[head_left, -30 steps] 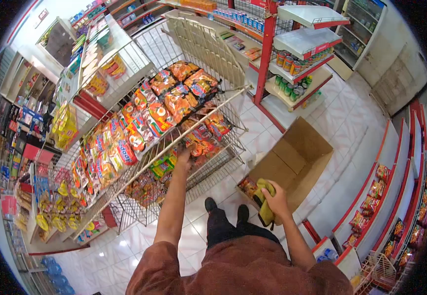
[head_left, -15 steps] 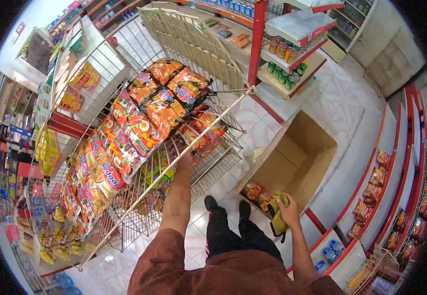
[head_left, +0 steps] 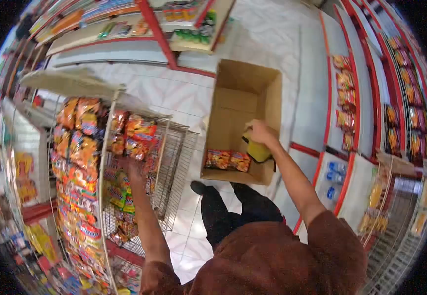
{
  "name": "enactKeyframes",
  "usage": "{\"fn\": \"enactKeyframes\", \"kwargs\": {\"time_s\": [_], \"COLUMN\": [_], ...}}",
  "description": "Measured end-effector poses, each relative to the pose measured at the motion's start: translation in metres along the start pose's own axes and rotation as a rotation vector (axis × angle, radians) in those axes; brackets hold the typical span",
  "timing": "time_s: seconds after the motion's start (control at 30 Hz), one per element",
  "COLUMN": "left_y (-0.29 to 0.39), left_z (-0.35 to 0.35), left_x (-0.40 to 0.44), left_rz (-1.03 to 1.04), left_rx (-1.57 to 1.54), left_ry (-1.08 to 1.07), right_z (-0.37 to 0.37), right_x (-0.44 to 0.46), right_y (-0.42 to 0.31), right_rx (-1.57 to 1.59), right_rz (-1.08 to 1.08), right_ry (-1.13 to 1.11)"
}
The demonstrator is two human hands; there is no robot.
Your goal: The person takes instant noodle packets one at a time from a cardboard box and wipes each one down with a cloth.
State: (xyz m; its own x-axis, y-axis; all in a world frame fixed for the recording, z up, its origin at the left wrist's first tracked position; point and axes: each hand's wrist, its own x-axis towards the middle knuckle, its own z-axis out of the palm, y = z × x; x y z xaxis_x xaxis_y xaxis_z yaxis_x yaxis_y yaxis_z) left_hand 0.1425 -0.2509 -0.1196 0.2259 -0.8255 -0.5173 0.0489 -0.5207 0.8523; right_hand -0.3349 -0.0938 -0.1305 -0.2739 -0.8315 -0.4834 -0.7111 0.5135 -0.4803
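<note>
Yellow-green cloth (head_left: 258, 152) grasped by the right hand (head_left: 260, 132), shifted from the near corner of the cardboard box (head_left: 248, 76) to over its interior, two noodle packs (head_left: 239, 161) lying inside, left hand (head_left: 128, 166) blurred within the wire rack (head_left: 181, 156), its grip indiscernible.

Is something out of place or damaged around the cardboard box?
No spill or damage shows clearly. Slightly odd: the right hand holds a yellow-green, cloth-like item at the cardboard box, whose only visible goods are food packets.
</note>
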Motion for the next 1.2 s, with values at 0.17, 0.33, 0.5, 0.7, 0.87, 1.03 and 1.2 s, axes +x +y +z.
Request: {"fn": "enactKeyframes", "kwargs": {"time_s": [0.17,0.33,0.5,0.7,0.87,1.03,1.2], "left_y": [0.023,-0.06,-0.206,-0.282,-0.313,-0.32,-0.317], "left_z": [0.002,-0.039,-0.1,-0.141,-0.164,-0.174,-0.164], "left_x": [-0.098,-0.212,-0.313,-0.347,-0.354,-0.353,-0.338], "left_rz": [0.408,0.4,-0.028,-0.002,0.05,0.116,0.213], "left_rx": [-0.007,0.377,0.627,0.651,0.663,0.68,0.685], "left_ry": [-0.004,-0.044,-0.087,-0.213,-0.337,-0.467,-0.599], "right_z": [0.035,0.206,0.253,0.206,0.211,0.202,0.114], "right_x": [0.012,0.077,0.083,0.025,0.034,0.038,0.037], "right_y": [-0.022,0.105,0.127,0.116,0.111,0.08,0.023], "right_rx": [-0.255,-0.495,-0.273,-0.074,-0.03,-0.224,-0.258], "right_rz": [0.234,-0.114,0.169,0.0,-0.01,0.147,0.154], "right_ry": [-0.311,-0.438,-0.775,-0.605,-0.459,-0.419,-0.525]}}
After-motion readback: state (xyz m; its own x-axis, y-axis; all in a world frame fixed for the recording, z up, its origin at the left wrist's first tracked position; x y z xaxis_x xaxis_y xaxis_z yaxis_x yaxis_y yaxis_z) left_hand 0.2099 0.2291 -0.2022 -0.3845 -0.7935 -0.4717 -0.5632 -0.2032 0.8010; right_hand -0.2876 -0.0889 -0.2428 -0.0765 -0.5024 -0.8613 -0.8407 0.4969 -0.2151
